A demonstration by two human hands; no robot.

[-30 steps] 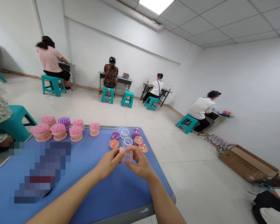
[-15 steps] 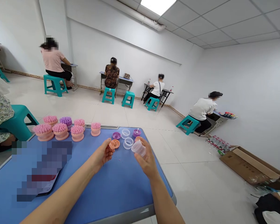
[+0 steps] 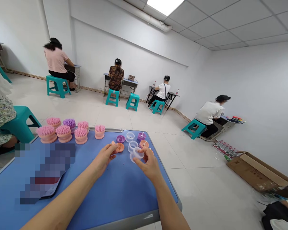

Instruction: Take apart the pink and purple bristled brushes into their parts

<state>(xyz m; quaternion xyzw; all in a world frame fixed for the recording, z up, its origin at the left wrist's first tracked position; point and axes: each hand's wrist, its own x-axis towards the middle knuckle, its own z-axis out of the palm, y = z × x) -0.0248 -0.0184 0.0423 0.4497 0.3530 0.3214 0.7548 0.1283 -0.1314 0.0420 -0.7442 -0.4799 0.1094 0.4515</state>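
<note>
My left hand (image 3: 105, 158) pinches a small orange plastic piece (image 3: 113, 143) above the blue table. Just beyond its fingertips lies an orange round base (image 3: 121, 148) with a raised centre post, and behind that a similar purple base (image 3: 120, 138). In my right hand (image 3: 150, 164) is a clear plastic ring (image 3: 139, 154), gripped between thumb and fingers. Under it, another clear ring (image 3: 132, 157) shows in part. Two more translucent rings, one nearer (image 3: 133, 146) and one farther (image 3: 130, 137), stand behind. Purple (image 3: 141, 136) and orange (image 3: 144, 143) bristle heads with white stems lie upturned beside them.
Several pink bristle brushes (image 3: 81, 136) and a purple one (image 3: 69, 124) stand along the table's far left. A phone-like dark item (image 3: 50, 188), blurred, lies at left. Other people sit on green stools (image 3: 59, 86) at desks. A cardboard box (image 3: 256, 171) is on the floor at right.
My right hand has moved slightly lower and tilted the clear plastic; a separate ring now shows beneath it. The orange bristle head is more exposed. My left hand keeps its orange piece.
</note>
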